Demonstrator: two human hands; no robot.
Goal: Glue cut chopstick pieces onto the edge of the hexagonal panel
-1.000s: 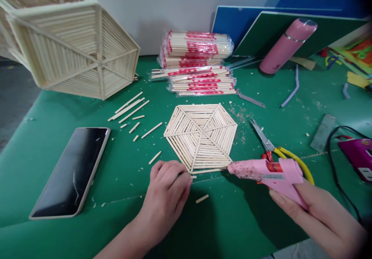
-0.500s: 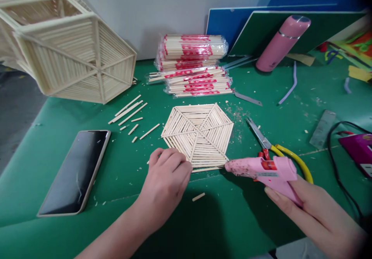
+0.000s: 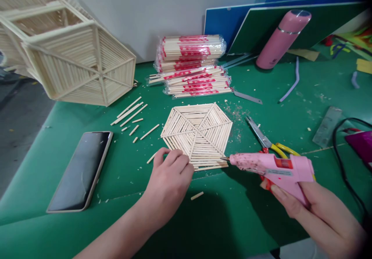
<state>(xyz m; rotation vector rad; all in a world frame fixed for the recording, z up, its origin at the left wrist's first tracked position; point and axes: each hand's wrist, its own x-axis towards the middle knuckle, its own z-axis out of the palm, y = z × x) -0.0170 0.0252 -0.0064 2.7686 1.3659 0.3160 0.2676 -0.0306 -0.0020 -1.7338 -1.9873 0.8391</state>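
A hexagonal panel of wooden sticks (image 3: 200,129) lies on the green table, with thin spokes meeting at its middle. My left hand (image 3: 171,174) is closed at its near left corner, pinching one end of a wooden stick (image 3: 211,168) along the front edge; the fingertips are mostly hidden. My right hand (image 3: 314,212) is wrapped round a pink hot glue gun (image 3: 273,166), fingers at its red trigger. Its metal nozzle points left, at the panel's near right corner. Yellow-handled scissors (image 3: 258,133) lie partly behind the gun.
Cut stick pieces (image 3: 132,114) lie left of the panel, beside a phone (image 3: 81,170). A large stick-built structure (image 3: 78,65) stands at the back left. Bagged sticks (image 3: 192,65), a blade (image 3: 248,97) and a pink flask (image 3: 283,40) are farther back. A black cable (image 3: 343,174) runs at right.
The glue gun has moved slightly right and up, its nozzle now over the panel's near right corner. My left hand stays nearly in place at the front edge. The view has shifted a little.
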